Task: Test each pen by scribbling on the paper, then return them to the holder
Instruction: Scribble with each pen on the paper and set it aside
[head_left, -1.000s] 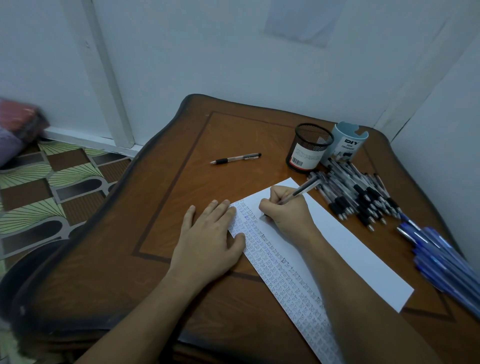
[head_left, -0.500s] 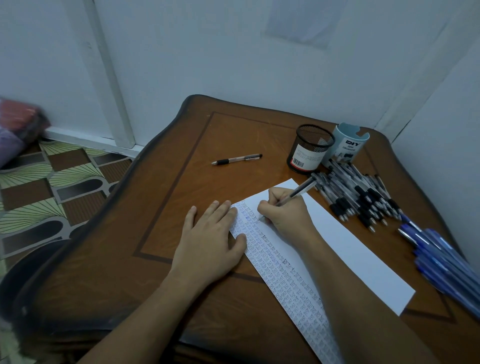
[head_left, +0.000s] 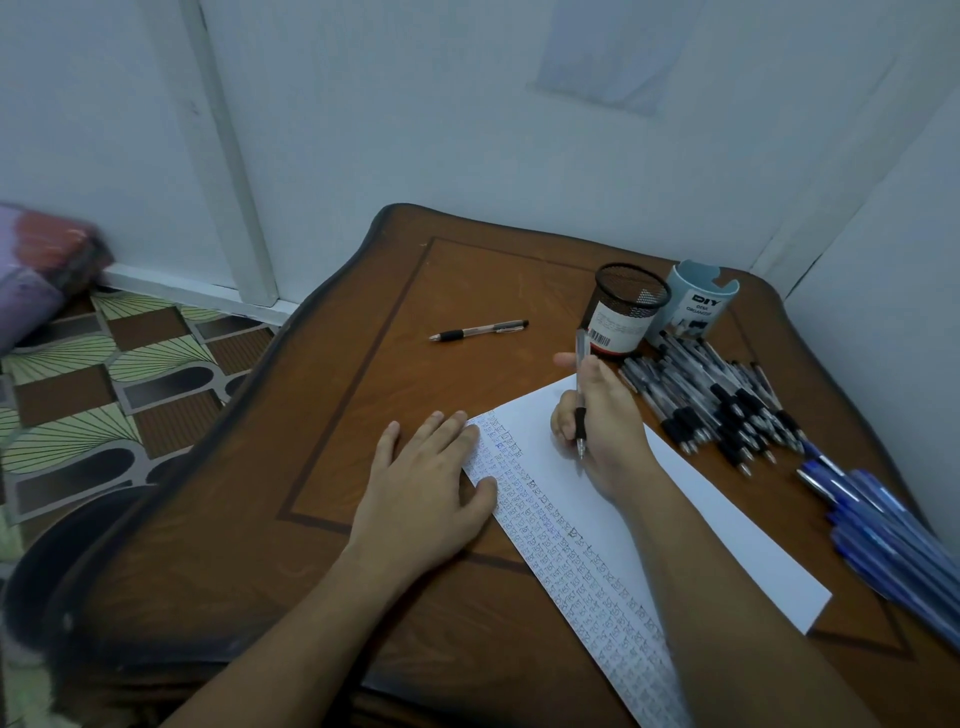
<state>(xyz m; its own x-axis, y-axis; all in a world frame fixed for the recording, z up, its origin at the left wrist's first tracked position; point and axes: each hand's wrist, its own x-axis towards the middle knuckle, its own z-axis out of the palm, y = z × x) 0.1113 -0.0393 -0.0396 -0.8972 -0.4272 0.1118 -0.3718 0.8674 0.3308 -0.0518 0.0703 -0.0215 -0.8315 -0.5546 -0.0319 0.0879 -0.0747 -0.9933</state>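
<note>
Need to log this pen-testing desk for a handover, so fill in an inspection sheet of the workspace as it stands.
Surface: brown wooden table with an inlaid border line.
Job's things: paper, rows of scribbles along its left side; black mesh holder, no pens sticking out; pile of black-grip pens and blue pens at right; lone pen lying apart, left of the holder.
Clutter: blue-grey DIY organiser beside the holder.
Hands: left hand flat, pressing the paper's edge; right hand grips a held pen over the paper.
Cables: nothing seen.
Surroundings: white walls, patterned floor, cloth bundle at left.
</note>
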